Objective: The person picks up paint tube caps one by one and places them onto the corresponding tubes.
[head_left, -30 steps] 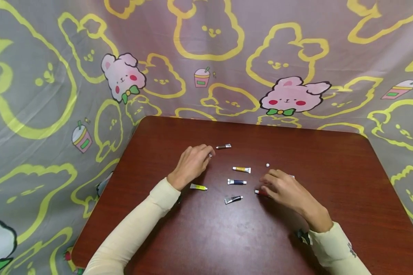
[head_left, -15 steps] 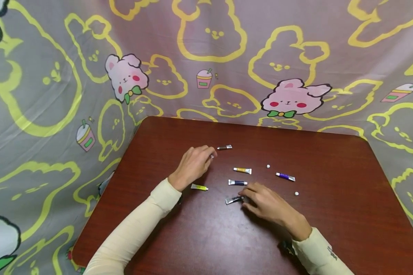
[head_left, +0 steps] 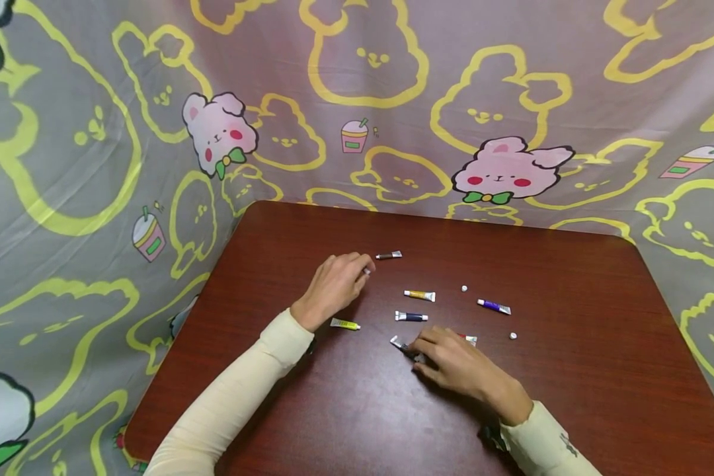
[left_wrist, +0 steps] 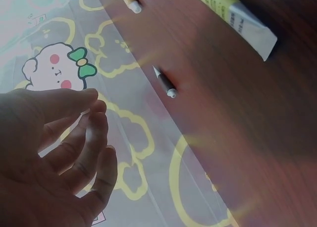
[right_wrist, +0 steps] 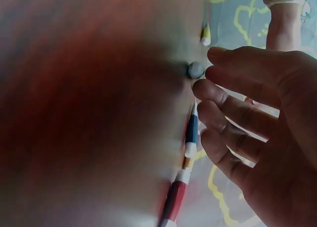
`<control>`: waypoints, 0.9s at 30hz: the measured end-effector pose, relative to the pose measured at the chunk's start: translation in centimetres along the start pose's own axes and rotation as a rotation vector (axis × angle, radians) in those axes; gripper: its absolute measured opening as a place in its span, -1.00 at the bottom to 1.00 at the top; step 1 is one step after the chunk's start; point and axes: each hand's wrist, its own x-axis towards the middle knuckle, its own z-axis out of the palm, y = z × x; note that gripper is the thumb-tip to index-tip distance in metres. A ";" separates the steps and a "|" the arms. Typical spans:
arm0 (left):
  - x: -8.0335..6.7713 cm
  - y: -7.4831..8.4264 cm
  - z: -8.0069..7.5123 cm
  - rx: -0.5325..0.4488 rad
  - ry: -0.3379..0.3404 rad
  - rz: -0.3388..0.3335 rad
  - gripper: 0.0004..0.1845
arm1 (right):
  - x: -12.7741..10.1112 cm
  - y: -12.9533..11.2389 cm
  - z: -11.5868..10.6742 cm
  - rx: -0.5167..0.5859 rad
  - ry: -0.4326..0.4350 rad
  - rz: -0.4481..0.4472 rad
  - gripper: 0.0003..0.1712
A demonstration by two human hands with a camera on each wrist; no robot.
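My left hand [head_left: 336, 284] hovers near the far left of the table, fingers loosely bent. In the left wrist view nothing shows between its thumb and fingertips. A small white bit shows at these fingertips in the head view; I cannot tell what it is. A brown paint tube [head_left: 389, 255] lies just beyond that hand, and a yellow paint tube [head_left: 346, 324] lies by its wrist. My right hand [head_left: 461, 360] reaches over a black paint tube [head_left: 400, 343], its fingertips at one end, thumb and fingers apart and gently bent. A red paint tube [head_left: 469, 339] is partly hidden behind that hand.
An ochre paint tube [head_left: 420, 295] and a dark blue paint tube [head_left: 412, 317] lie mid-table. Farther right are a purple paint tube [head_left: 494, 307] and two loose white caps, one farther back [head_left: 465, 288]. Patterned cloth [head_left: 309, 119] hangs behind the brown table [head_left: 583, 284].
My right hand has moved left from the red tube to the black one. The black tube has turned under its fingertips, its near end now pointing lower right. My left hand stays nearly still.
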 end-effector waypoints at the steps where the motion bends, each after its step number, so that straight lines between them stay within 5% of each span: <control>1: 0.0 0.0 0.0 -0.001 -0.001 -0.001 -0.90 | 0.0 -0.1 0.1 0.009 -0.003 -0.005 -0.69; 7: 0.0 0.1 0.1 -0.001 -0.012 -0.008 -0.89 | 0.4 -0.3 0.5 0.014 0.021 -0.032 -0.68; 18: -0.1 0.3 0.2 0.000 -0.001 0.006 -0.89 | 1.8 0.0 1.0 -0.181 0.067 -0.050 -0.95; 27: -0.2 0.5 0.2 -0.011 -0.006 0.025 -0.88 | 2.1 0.0 0.8 -0.189 0.058 -0.059 -0.87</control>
